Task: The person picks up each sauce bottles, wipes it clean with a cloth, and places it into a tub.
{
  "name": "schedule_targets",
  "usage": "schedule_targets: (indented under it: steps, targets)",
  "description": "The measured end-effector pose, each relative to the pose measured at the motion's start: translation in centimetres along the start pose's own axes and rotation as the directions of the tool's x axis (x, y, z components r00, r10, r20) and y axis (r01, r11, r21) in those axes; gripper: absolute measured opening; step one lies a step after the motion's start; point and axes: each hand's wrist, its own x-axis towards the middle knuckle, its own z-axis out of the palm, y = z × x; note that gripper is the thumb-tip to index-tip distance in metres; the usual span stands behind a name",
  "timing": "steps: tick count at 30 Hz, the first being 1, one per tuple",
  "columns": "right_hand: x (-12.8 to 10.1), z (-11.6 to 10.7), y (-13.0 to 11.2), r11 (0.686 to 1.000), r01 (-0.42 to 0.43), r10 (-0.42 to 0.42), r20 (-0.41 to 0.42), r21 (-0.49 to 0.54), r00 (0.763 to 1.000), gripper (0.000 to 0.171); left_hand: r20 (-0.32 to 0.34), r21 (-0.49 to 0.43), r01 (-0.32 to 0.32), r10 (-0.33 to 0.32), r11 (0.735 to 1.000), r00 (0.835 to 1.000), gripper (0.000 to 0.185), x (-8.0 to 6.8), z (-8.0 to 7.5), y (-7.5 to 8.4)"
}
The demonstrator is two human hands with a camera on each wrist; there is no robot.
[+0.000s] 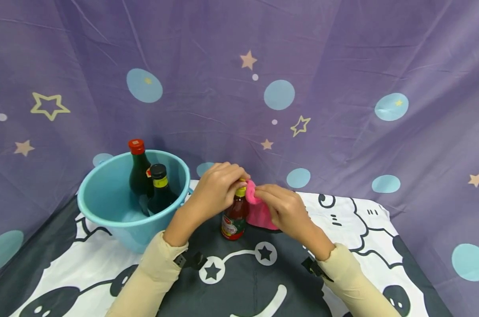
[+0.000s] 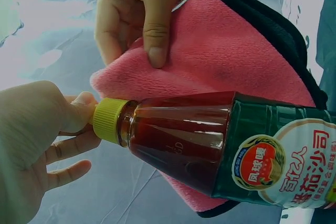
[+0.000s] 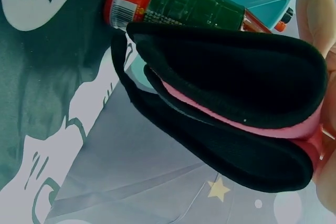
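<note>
Cream sleeves [image 1: 152, 273] frame the lower picture as, at centre, the left hand [image 1: 215, 189] pinches the ketchup bottle [image 1: 234, 218] cap to steady it on the desk [image 1: 263, 281] while the right hand [image 1: 284, 209] grips a pink cloth [image 1: 259, 213] against it, a blue bucket [image 1: 104, 211] at left.

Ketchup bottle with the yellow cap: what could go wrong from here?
1. The left hand grips only the yellow cap; nothing holds the body of the ketchup bottle, so a sideways rub might tip it.
2. The right hand pinches the folded pink cloth by its top edge, so it may unfold or slip.
3. The blue bucket stands close by; a toppling bottle might knock it.
</note>
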Motion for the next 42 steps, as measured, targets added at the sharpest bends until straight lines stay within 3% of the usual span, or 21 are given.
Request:
schedule_targets:
  steps: [17,42]
  targets:
    - [-0.9,0.0,-0.6,0.995,0.016,-0.008,0.092,-0.094,0.996,0.038,-0.003,0.010,-0.001,0.001,1.000,1.000,0.005,-0.1,0.1,0.0]
    - [-1.3,0.0,-0.9,0.987,0.069,-0.037,0.210,-0.145,0.977,0.041,-0.003,0.020,-0.006,0.006,1.000,1.000,0.004,-0.1,0.2,0.0]
